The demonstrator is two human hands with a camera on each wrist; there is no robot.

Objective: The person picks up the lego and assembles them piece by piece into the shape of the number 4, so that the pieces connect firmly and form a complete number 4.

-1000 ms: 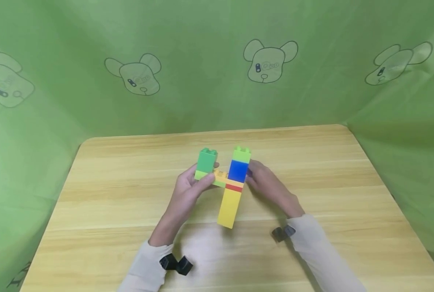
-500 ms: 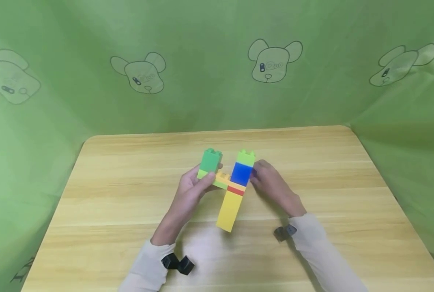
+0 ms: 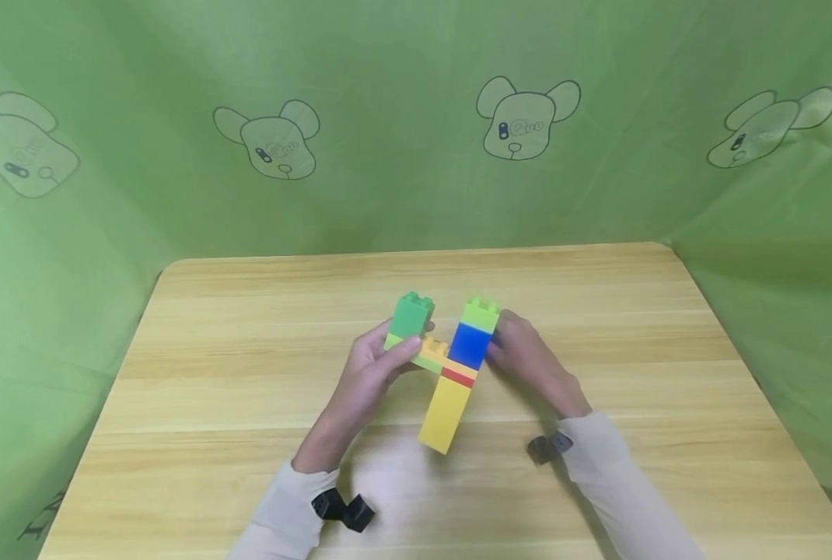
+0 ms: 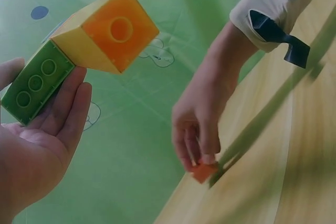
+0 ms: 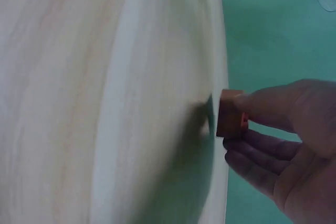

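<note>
My left hand (image 3: 365, 369) grips a structure of joined toy building bricks, thumb in front and fingers behind. It has a dark green brick (image 3: 411, 315) at upper left and a blue brick (image 3: 470, 347) under a lime one (image 3: 481, 313) at upper right. A tall yellow brick (image 3: 446, 416) hangs below a thin red layer. In the left wrist view, the yellow brick's hollow underside and a green three-ring underside show. My right hand (image 3: 533, 359) pinches a small orange-red brick (image 5: 229, 114) just above the table; the structure hides that brick in the head view.
The light wooden table (image 3: 213, 342) lies under both hands. Green cloth (image 3: 402, 155) printed with bear heads surrounds its back and sides. Black wrist cameras (image 3: 344, 509) are strapped over both pale sleeves.
The left hand and its brick structure have shifted a little right and toward me, tilting slightly more. The right hand has moved slightly right, staying behind the blue brick in the head view.
</note>
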